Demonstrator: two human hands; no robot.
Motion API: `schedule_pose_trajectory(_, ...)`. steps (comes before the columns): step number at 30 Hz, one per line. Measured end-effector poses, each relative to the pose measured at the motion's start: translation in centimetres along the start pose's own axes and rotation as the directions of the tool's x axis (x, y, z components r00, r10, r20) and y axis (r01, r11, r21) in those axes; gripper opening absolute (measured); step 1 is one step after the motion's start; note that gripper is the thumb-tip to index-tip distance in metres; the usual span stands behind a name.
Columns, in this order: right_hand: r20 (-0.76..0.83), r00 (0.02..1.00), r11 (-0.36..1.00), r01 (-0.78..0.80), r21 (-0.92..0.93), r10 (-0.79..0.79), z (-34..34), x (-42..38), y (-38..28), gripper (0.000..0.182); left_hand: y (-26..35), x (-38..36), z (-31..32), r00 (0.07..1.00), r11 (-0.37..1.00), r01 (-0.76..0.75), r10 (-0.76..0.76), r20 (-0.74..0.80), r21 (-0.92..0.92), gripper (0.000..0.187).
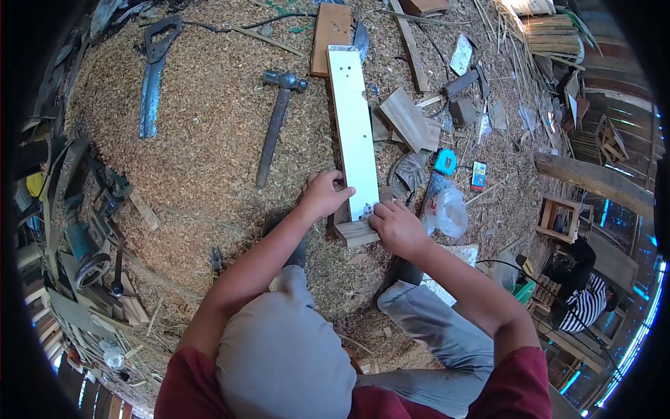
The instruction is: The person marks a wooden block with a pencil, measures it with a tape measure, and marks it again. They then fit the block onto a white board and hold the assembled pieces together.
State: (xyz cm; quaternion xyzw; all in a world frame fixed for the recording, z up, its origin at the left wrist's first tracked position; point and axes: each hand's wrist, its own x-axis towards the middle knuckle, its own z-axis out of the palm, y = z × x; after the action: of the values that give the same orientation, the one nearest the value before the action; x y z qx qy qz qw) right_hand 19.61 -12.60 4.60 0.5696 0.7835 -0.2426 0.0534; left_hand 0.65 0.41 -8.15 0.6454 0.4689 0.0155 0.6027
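A long white board point(356, 133) with small holes lies lengthwise in front of me, its far end on a brown wood block point(331, 35). My left hand point(324, 195) grips the board's left edge near the close end, thumb on top. Under that close end, a short wooden piece point(358, 233) sticks out toward me. My right hand point(398, 228) is closed at the right corner, its fingers curled against the wooden piece and the board; the fingertips are partly hidden. Small marks or hardware show on the board beside the right fingers, too small to name.
A hammer point(274, 133) and a handsaw point(151, 91) lie on wood shavings to the left. At right are a blue tape measure point(445, 161), a small box point(478, 176), a plastic bag point(451, 211) and wood offcuts point(410, 120). A person in a striped top point(585, 305) is far right.
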Motion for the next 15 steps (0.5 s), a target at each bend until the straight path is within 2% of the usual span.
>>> schedule_pose_trajectory(1, 0.012, 1.000, 1.000, 0.004, 0.004, -0.004, -0.1, 0.0, 0.0, 0.019, 0.1, 0.1, 0.1, 0.998, 0.999, 0.046, -0.045, 0.035, -0.023, 0.058)
schedule_pose_trajectory(4, 0.061, 0.998, 1.000, -0.006, 0.009, 0.006, -0.3, 0.1, 0.1, 0.022, 0.8, 0.3, 0.3, 0.998, 0.995, 0.042, -0.038, 0.041, -0.096, 0.058)
schedule_pose_trajectory(5, 0.079, 0.997, 1.000, -0.014, 0.009, 0.014, -0.4, 0.1, 0.1, 0.023, 1.1, 0.3, 0.3, 0.997, 0.986, 0.066, -0.058, 0.060, -0.152, 0.053)
schedule_pose_trajectory(8, 0.054, 0.998, 0.997, -0.033, 0.066, 0.029, 0.1, -0.1, 0.3, 0.022, 1.9, 0.1, 0.4, 0.995, 0.938, 0.060, -0.030, 0.090, -0.342, 0.054)
schedule_pose_trajectory(9, 0.076, 0.996, 0.997, -0.042, 0.069, 0.037, 0.0, 0.0, 0.2, 0.023, 1.5, 0.6, 0.6, 0.989, 0.933, 0.089, -0.040, 0.143, -0.350, 0.059)
schedule_pose_trajectory(12, 0.070, 0.997, 0.996, -0.047, 0.082, 0.042, -0.2, 0.0, 0.1, 0.023, 0.8, 0.8, 1.0, 0.994, 0.913, 0.057, -0.016, 0.105, -0.404, 0.052)
schedule_pose_trajectory(15, 0.070, 0.997, 0.996, -0.029, 0.086, 0.023, -0.2, 0.0, 0.2, 0.024, 1.0, 0.6, 0.8, 0.993, 0.907, 0.053, -0.005, 0.114, -0.417, 0.053)
